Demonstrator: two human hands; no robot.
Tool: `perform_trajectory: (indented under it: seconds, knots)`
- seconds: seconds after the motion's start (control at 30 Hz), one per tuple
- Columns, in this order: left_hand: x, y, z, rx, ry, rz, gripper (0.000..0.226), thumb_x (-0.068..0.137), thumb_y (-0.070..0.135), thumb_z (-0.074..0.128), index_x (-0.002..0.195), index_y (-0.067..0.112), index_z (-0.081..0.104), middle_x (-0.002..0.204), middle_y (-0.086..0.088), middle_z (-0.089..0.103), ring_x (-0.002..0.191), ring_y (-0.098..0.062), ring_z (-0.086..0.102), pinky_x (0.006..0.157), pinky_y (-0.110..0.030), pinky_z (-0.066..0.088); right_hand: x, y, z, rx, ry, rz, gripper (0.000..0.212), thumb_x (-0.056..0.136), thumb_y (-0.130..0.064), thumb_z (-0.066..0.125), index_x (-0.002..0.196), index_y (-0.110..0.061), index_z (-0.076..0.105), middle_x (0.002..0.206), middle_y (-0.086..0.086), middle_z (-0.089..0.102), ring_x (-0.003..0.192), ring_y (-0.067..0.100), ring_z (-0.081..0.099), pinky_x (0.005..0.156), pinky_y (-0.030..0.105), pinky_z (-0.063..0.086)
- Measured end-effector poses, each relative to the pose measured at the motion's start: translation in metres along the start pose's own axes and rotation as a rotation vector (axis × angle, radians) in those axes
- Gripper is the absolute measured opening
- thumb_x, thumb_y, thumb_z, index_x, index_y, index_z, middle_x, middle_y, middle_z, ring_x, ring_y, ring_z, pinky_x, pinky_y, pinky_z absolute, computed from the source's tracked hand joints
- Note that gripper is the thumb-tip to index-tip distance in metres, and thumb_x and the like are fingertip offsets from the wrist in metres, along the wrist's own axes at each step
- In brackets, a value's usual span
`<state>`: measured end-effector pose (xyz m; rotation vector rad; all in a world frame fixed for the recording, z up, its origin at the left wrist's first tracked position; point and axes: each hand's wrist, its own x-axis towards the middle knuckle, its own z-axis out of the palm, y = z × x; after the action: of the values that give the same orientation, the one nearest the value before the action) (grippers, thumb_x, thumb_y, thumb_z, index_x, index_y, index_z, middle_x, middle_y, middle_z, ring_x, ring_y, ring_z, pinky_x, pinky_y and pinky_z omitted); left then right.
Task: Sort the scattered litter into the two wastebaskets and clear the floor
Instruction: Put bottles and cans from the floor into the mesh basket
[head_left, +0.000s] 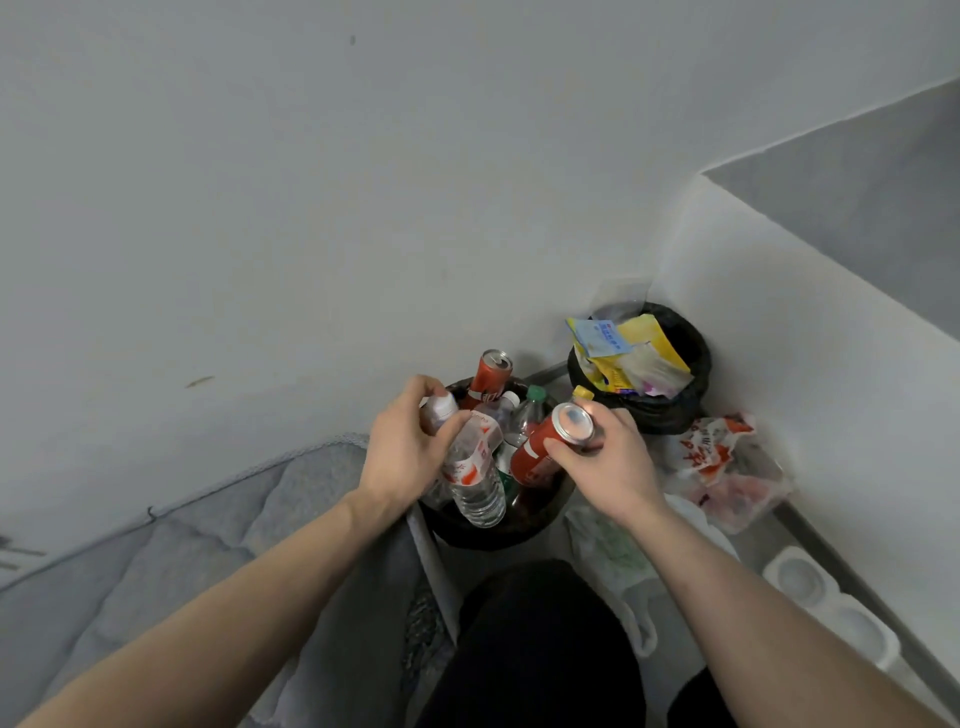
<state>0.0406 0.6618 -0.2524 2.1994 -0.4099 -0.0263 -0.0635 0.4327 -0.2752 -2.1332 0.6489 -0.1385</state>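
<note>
Bare forearms are reaching forward from the bottom of the view, above a dark-clad knee (540, 644), and both are ending over the nearer wastebasket (524, 530). On the left, the left hand (410, 447) is curling its fingers around a clear plastic water bottle (475, 478) with a red and white label, gripping it near the white cap while the body of the bottle is hanging down tilted over the basket's rim. On the right, the right hand (610, 462) is wrapping thumb and fingers around the top end of a red drink can (550, 444), which is lying tilted with its silver lid facing up toward the camera. That nearer wastebasket is holding more bottles and a second red can (488, 376) standing upright at its far edge against the wall. Just beyond and to the right, the black-lined wastebasket (691, 384) is sitting in the corner, brimming with yellow and blue wrappers (618, 353). Beside it, a crumpled red and white bag (711, 447) is lying on the floor, with a pale plastic bag (613, 556) near the knee and a white moulded tray (826, 597) farther right along the wall. Grey quilted bedding (182, 561) is filling the lower left, and plain white walls (311, 182) are meeting in the corner behind the baskets.
</note>
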Motion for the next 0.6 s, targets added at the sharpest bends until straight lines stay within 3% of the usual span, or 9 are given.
perform_trajectory:
  seconds: [0.13,0.3,0.47,0.6]
  knots:
    - [0.032,0.008,0.014,0.066,-0.091,0.04,0.039,0.086,0.044,0.078,0.104,0.033,0.046,0.078,0.008,0.062,0.063,-0.007,0.059,0.054,-0.023,0.042,0.014,-0.002,0.012,-0.062,-0.039,-0.052,0.073,0.066,-0.063,0.073,0.133,-0.041,0.053,0.119,-0.016,0.049,0.102,0.011,0.067,0.093,0.04,0.056]
    - [0.056,-0.001,0.037,0.093,-0.075,0.004,0.033,0.089,0.052,0.07,0.103,0.033,0.046,0.091,0.006,0.065,0.072,-0.01,0.061,0.062,-0.03,0.045,0.034,0.002,0.025,-0.12,-0.008,-0.041,0.078,0.077,-0.054,0.075,0.146,-0.037,0.043,0.143,-0.006,0.048,0.129,0.017,0.054,0.104,0.041,0.049]
    - [0.06,-0.011,0.052,0.145,-0.038,0.061,0.036,0.092,0.057,0.063,0.114,0.033,0.049,0.106,0.014,0.064,0.09,-0.012,0.061,0.073,-0.033,0.051,0.051,-0.009,0.032,-0.047,0.115,-0.051,0.057,0.079,-0.053,0.07,0.131,-0.04,0.051,0.121,-0.011,0.057,0.11,0.015,0.062,0.089,0.034,0.052]
    - [0.062,-0.025,0.06,0.136,-0.018,0.076,0.022,0.095,0.047,0.059,0.109,0.031,0.054,0.098,0.015,0.064,0.093,-0.013,0.058,0.08,-0.043,0.053,0.064,-0.018,0.036,-0.071,0.149,-0.026,0.049,0.082,-0.05,0.064,0.129,-0.041,0.052,0.119,-0.008,0.053,0.112,0.02,0.059,0.087,0.036,0.05]
